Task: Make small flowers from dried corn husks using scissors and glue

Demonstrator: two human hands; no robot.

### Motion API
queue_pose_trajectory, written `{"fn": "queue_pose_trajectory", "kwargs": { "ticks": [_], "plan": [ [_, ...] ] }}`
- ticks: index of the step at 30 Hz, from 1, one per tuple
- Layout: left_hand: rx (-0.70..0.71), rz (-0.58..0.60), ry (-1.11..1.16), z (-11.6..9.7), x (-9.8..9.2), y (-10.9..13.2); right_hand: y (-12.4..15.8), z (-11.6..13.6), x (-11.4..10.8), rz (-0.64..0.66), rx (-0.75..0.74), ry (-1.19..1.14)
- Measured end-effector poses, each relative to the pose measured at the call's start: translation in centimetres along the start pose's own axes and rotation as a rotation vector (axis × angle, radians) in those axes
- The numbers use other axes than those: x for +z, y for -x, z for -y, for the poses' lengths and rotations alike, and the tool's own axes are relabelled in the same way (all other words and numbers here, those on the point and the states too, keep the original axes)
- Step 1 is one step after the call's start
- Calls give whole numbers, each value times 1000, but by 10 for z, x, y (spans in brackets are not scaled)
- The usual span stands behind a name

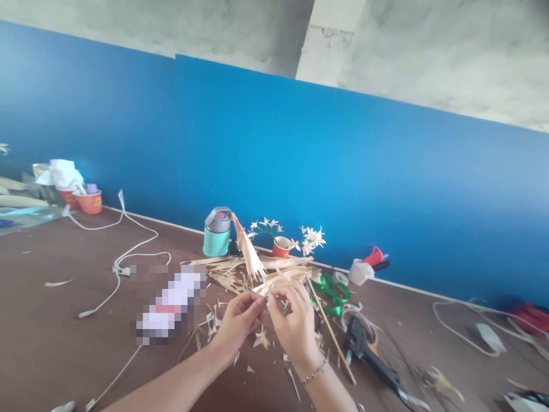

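Note:
My left hand [241, 316] and my right hand [293, 318] meet in front of me, fingertips pinched together. Between them shows a small pale piece of dried husk [269, 296], mostly covered by the fingers. A pale husk flower [261, 339] appears just below my fingertips; whether it is held or lying on the table I cannot tell. Behind the hands spreads a pile of dried husk [227, 281], with one long husk [247, 246] leaning up against a teal jar [217, 241]. Small husk scraps [213, 320] lie around my hands.
A red paper cup [281, 248] holds stems with pale flowers [312, 237]. To the right are green ribbon [331, 293], a thin stick [332, 332] and a black glue gun [372, 356]. A pixelated object [171, 306] and white cables [118, 274] lie left. A blue partition [343, 171] stands behind.

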State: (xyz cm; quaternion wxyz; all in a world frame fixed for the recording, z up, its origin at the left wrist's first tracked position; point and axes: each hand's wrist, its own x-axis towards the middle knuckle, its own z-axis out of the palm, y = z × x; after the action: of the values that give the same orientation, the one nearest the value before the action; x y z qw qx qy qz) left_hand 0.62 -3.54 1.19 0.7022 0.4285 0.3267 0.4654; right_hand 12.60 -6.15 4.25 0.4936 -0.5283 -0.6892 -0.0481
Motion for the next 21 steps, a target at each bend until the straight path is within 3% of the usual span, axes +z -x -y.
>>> {"fn": "queue_pose_trajectory", "kwargs": {
  "ticks": [21],
  "plan": [
    [52,-15,-70,7,-4,-2,1,-3,2,11,-43,62]
  ]
}}
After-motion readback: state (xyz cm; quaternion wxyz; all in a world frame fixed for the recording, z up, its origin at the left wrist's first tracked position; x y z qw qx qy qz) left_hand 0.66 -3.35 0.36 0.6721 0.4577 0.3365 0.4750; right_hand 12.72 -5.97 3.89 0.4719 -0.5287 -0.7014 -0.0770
